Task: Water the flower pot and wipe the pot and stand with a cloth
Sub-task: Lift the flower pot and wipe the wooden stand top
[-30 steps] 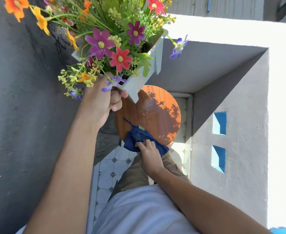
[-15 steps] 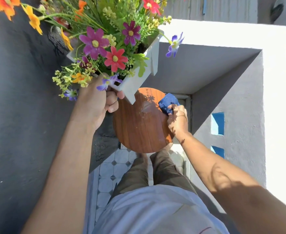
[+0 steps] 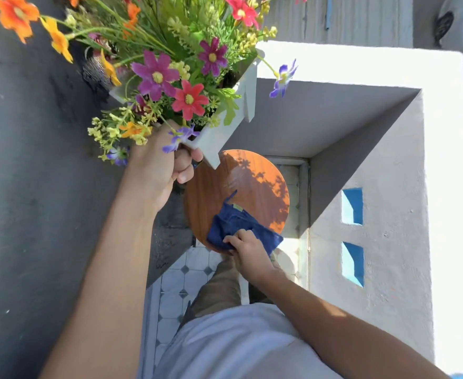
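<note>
In the upper left of the frame, the left hand (image 3: 160, 162) is clamped on the lower corner of the white flower pot (image 3: 219, 138), holding it raised and tilted above the round wooden stand (image 3: 211, 187). Right of centre, the right hand (image 3: 248, 253) presses the blue cloth (image 3: 233, 225) against the stand's near edge.

One camera sat on the person's head and looked straight down, close to the left hand (image 3: 158, 162) and round stand (image 3: 225, 187) below.
</note>
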